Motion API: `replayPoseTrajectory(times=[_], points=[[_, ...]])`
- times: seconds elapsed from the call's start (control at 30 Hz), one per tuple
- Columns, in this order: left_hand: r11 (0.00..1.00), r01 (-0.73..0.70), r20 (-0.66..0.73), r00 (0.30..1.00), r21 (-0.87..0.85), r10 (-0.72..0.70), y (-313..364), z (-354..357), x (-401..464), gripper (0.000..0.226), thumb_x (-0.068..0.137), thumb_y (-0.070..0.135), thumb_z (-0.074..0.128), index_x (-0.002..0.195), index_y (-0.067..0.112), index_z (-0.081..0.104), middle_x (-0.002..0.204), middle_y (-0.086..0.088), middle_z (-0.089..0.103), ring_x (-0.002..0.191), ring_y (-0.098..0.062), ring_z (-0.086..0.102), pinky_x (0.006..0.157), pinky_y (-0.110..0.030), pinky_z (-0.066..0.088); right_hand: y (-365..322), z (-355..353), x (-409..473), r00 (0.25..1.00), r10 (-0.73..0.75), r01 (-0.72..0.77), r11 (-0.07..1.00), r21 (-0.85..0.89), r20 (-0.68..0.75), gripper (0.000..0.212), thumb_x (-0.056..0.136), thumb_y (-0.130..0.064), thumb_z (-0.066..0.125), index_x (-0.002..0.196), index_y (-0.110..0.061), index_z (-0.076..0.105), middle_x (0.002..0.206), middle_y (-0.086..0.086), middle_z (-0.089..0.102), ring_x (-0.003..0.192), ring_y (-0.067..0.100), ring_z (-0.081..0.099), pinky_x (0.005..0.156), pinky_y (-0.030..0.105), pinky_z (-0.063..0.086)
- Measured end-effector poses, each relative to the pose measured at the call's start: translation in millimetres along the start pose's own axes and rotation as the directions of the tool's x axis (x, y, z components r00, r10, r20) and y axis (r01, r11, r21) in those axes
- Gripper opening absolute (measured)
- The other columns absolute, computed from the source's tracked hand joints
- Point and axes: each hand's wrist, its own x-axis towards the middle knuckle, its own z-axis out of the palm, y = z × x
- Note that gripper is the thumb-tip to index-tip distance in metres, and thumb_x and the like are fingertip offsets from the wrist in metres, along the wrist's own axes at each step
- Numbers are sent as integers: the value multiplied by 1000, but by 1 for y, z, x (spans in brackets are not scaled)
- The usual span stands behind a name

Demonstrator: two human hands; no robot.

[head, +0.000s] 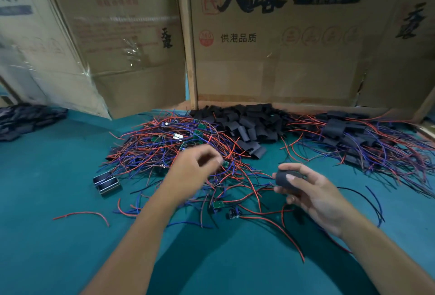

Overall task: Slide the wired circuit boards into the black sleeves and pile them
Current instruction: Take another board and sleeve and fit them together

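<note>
On the teal mat (58, 236) I see no real containers, only two small open metal frames (107, 182) lying side by side at the left edge of the wire tangle, nothing visible inside them. Behind, flattened cardboard boxes (270, 54) with printed characters stand as a back wall. Against that wall sits a heap of empty black sleeves (247, 125); right of it, a pile of sleeved boards (348, 134) with red and blue leads sticking out. Far left, another dark heap (26, 118), blurred, can't tell what. Centre-left is the tangle of wired circuit boards (169, 141), small green boards among red and blue wires, a few loose boards (217, 205) nearer me.

My right hand (313, 191) grips one black sleeve (286, 180) between thumb and fingers, held above the mat just right of the tangle. My left hand (195, 167) is over the tangle's near edge, fingers curled, motion-blurred; can't tell if it pinches anything.
</note>
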Motion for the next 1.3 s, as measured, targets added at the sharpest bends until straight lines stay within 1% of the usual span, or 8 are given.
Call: replayPoseTrajectory(times=[0.1, 0.3, 0.5, 0.63, 0.77, 0.97, 1.13, 1.3], points=[[966, 156, -312, 946, 205, -86, -9, -25, 22, 14, 96, 19, 60, 83, 20, 65, 73, 3, 65, 58, -4, 51, 57, -24, 41, 2, 2, 1, 1000, -11, 12, 999, -35, 19, 25, 96, 4, 49, 114, -8, 62, 112, 21, 68, 84, 26, 70, 54, 22, 50], [710, 12, -51, 998, 704, 33, -12, -60, 78, 20, 98, 8, 52, 108, 7, 68, 112, -9, 67, 105, -26, 58, 91, -34, 42, 7, 11, -3, 998, -52, 59, 958, -280, 32, 32, 92, 7, 57, 116, -13, 61, 110, 16, 70, 93, 25, 72, 58, 21, 52], [594, 28, 87, 983, 804, -164, -5, -55, 111, 31, 101, 17, 48, 81, 4, 67, 89, -3, 49, 84, -28, 54, 80, -41, 49, 2, 12, -5, 998, -29, 41, 972, -233, 55, 28, 95, -6, 57, 121, -13, 61, 107, 10, 73, 85, 20, 67, 60, 23, 50], [514, 14, 74, 986, 858, -151, -14, -49, 122, 29, 98, 28, 59, 90, 2, 68, 82, -1, 44, 81, -28, 58, 77, -44, 53, 3, 10, -4, 998, -32, 44, 971, -236, 54, 24, 97, -6, 53, 117, -11, 65, 103, 11, 74, 83, 20, 69, 59, 23, 49], [433, -98, 153, 984, 896, -93, -12, -44, 135, 23, 93, 32, 63, 111, 18, 65, 114, -6, 58, 106, -28, 57, 86, -38, 48, 5, 11, -3, 997, -30, 45, 971, -236, 66, 23, 96, -2, 54, 113, -10, 67, 102, 15, 73, 79, 22, 69, 54, 24, 47], [432, -115, 283, 894, 894, -348, -11, -29, 151, 29, 103, 22, 49, 124, 11, 66, 128, -9, 65, 119, -30, 56, 83, -33, 42, 3, 9, -4, 999, -18, 29, 970, -241, 50, 22, 97, -4, 54, 111, -12, 69, 102, 14, 73, 79, 22, 68, 54, 25, 48], [273, -190, 258, 935, 943, -242, -7, -34, 152, 25, 97, 42, 60, 111, 23, 67, 116, -2, 65, 117, -25, 54, 83, -35, 38, 3, 8, -4, 999, -4, 15, 972, -233, 46, 21, 97, -5, 55, 111, -13, 69, 101, 11, 74, 78, 19, 70, 55, 24, 50], [374, -109, 128, 991, 921, -28, 16, -50, 143, 20, 98, 43, 58, 105, 25, 58, 109, -4, 69, 103, -26, 60, 88, -39, 36, 5, 4, 0, 999, -48, 46, 944, -326, 3, 24, 87, -3, 70, 106, -18, 69, 102, 17, 69, 63, 18, 59, 62, 25, 51]])
